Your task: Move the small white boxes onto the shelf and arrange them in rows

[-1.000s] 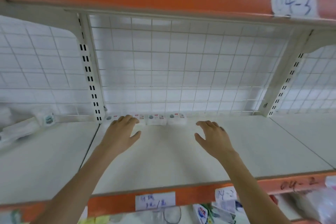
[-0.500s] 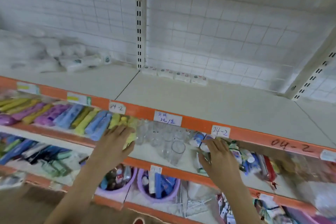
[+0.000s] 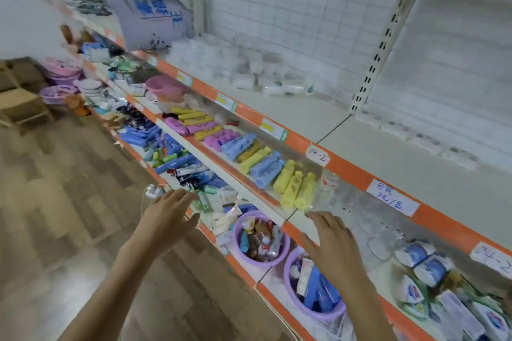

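A white handwritten paper tag [image 3: 317, 155] on the orange front edge of the white shelf [image 3: 352, 171] reads "04-2". At the far right, another blurred white paper tag [image 3: 494, 259] seems to read "04-2" too.

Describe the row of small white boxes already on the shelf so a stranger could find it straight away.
Start at the white shelf with the orange front edge, the level carrying the handwritten paper labels. Follow its bare right-hand bay back to the wire grid wall. The small white boxes sit there in a single line along the back edge, unlike the loose pile of white goods in the bay further left.
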Motion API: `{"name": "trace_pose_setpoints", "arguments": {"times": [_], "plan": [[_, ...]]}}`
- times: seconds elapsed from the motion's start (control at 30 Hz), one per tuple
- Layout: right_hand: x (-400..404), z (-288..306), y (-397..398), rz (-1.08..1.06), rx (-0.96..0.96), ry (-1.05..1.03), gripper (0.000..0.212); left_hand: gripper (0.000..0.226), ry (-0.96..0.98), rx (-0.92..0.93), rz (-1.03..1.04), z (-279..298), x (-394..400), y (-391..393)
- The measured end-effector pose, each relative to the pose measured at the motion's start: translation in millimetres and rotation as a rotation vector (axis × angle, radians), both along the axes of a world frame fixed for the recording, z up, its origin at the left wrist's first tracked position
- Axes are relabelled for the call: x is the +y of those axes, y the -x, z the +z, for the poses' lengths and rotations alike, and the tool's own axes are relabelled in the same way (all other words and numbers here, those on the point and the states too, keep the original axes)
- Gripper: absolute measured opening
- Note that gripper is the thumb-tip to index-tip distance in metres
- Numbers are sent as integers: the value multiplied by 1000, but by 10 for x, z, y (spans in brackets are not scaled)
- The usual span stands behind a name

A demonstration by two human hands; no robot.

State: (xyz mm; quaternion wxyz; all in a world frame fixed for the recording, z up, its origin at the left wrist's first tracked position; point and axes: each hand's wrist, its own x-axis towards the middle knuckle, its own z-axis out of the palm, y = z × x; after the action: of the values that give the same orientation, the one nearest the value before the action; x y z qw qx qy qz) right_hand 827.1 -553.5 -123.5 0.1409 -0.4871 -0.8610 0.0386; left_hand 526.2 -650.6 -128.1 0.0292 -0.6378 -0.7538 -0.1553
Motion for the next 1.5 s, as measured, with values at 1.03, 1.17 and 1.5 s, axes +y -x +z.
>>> {"name": "trace_pose_setpoints", "arguments": {"times": [1.03, 1.17, 1.5], "plan": [[2451, 662, 3769, 37, 198, -131, 37, 33, -183, 25, -48, 582, 2382, 3764], [3204, 987, 4072, 69, 228, -154, 38, 36, -204, 57, -62, 925, 3142, 4021], [4748, 1512, 4756, 145, 141, -37, 42, 39, -86, 3, -110, 1468, 4846, 4512]]}}
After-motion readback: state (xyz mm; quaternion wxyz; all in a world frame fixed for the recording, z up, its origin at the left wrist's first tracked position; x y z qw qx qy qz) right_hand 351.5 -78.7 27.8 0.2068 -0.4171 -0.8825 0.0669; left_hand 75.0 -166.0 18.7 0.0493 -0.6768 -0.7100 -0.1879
